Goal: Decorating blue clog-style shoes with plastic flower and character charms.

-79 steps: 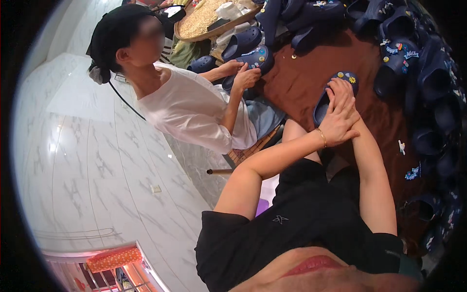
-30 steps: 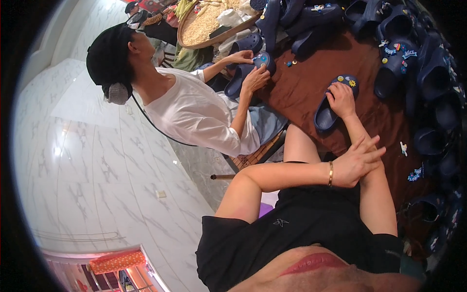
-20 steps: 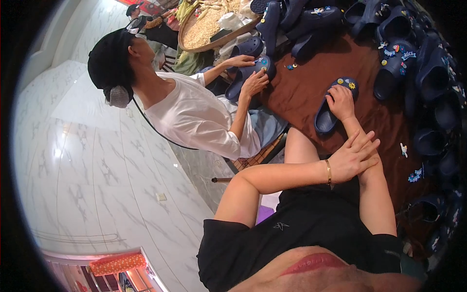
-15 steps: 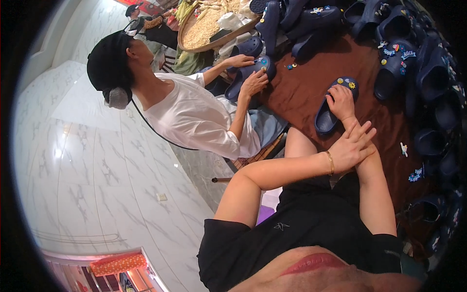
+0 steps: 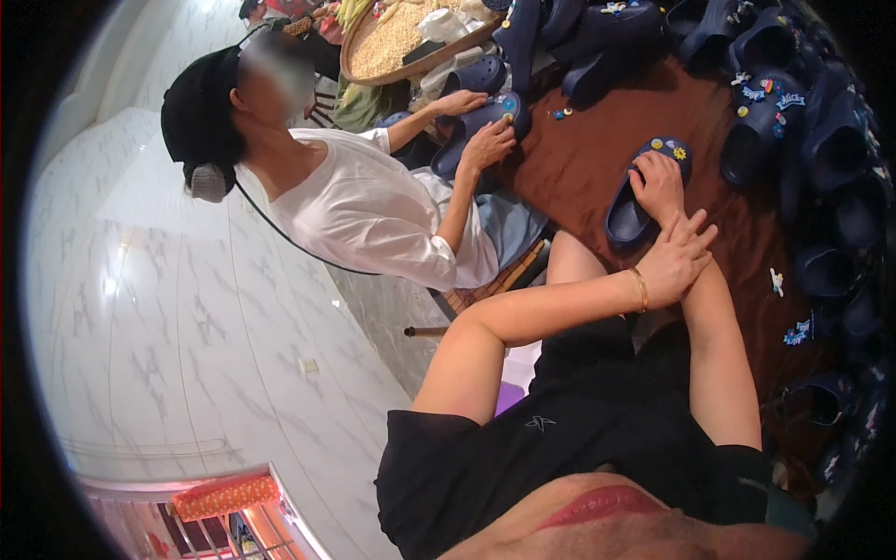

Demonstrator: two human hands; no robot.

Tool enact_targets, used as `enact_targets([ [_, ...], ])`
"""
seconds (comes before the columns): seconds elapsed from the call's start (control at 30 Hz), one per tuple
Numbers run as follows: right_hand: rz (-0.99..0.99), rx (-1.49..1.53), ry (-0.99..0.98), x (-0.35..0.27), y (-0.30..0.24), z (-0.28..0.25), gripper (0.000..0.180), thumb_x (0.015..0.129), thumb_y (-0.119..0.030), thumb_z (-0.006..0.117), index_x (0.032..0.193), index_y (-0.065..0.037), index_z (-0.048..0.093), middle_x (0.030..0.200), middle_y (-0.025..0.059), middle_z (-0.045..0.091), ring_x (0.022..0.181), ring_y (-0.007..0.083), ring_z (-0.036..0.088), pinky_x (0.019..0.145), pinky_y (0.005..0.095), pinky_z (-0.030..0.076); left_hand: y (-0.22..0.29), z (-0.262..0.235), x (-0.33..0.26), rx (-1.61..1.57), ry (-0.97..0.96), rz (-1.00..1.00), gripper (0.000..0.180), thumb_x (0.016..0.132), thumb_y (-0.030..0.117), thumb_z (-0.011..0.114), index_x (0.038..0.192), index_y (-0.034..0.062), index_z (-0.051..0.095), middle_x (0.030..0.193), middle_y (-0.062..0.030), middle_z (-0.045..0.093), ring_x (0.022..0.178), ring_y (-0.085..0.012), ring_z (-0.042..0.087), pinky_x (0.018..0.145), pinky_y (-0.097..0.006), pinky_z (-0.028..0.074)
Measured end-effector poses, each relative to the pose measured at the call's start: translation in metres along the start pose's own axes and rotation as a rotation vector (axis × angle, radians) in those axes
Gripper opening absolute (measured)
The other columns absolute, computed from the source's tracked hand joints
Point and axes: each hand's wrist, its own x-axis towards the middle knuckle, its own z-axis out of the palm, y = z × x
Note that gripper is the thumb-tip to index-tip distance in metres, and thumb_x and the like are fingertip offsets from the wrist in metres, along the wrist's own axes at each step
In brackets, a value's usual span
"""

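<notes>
1. Two bare hands meet near the brown cloth (image 5: 583, 159): the left hand (image 5: 677, 268) lies across the right wrist, palm down, fingers extended and slightly spread.
2. The left arm bends sharply at the elbow and crosses in front of the body; a thin gold-coloured bracelet (image 5: 641, 290) circles its wrist.
3. The right arm reaches forward, and the right hand (image 5: 659, 189) rests on the navy clog (image 5: 626, 219), fingers bent over its upper; whether they grip it, I cannot tell.
4. That clog sits on the cloth, rounded toe pointing away, its smooth, matte, moulded opening facing the wearer. Small charms (image 5: 679, 153), one a yellow flower, dot the toe.
5. The cloth looks soft and rumpled, with shallow folds; a loose white charm (image 5: 777, 282) lies on it to the right.
6. Beside the person, a co-worker in a loose white shirt (image 5: 364, 210) has both hands on another clog (image 5: 459, 149).
7. Beyond, a round, shallow basket (image 5: 429, 64) bears pale yellow kernels (image 5: 385, 51).
</notes>
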Motion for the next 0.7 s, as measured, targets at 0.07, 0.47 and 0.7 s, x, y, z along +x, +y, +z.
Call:
enact_targets([
  [0.07,0.016,0.005,-0.020,0.000,-0.003,0.000,0.017,0.072,-0.017,0.059,0.085,-0.006,0.055,0.090,0.0084,0.055,0.090,0.0264,0.052,0.081,0.0383,0.039,0.012,-0.004,-0.005,-0.048,0.047,0.034,0.046,0.058,0.015,0.063,0.103,0.0024,0.060,0.132,-0.0164,0.035,0.128,-0.0366,0.018,0.102,-0.054,0.015],
  [0.47,0.032,-0.045,-0.031,0.001,0.009,-0.005,0.016,0.073,-0.018,0.058,0.084,-0.007,0.056,0.089,0.0083,0.055,0.088,0.0265,0.053,0.081,0.0376,0.039,0.053,-0.036,-0.009,-0.294,0.031,0.160,0.049,0.055,0.012,0.065,0.103,0.0053,0.061,0.133,-0.0151,0.035,0.130,-0.0346,0.018,0.100,-0.056,0.016],
  [0.7,0.029,-0.025,-0.014,0.000,0.000,0.000,0.015,0.072,-0.017,0.059,0.083,-0.007,0.056,0.089,0.0082,0.055,0.086,0.0268,0.053,0.079,0.0375,0.040,0.019,-0.019,-0.007,0.017,0.068,0.104,0.037,0.070,0.018,0.053,0.105,0.0098,0.059,0.131,-0.0184,0.035,0.128,-0.0354,0.022,0.100,-0.054,0.018],
])
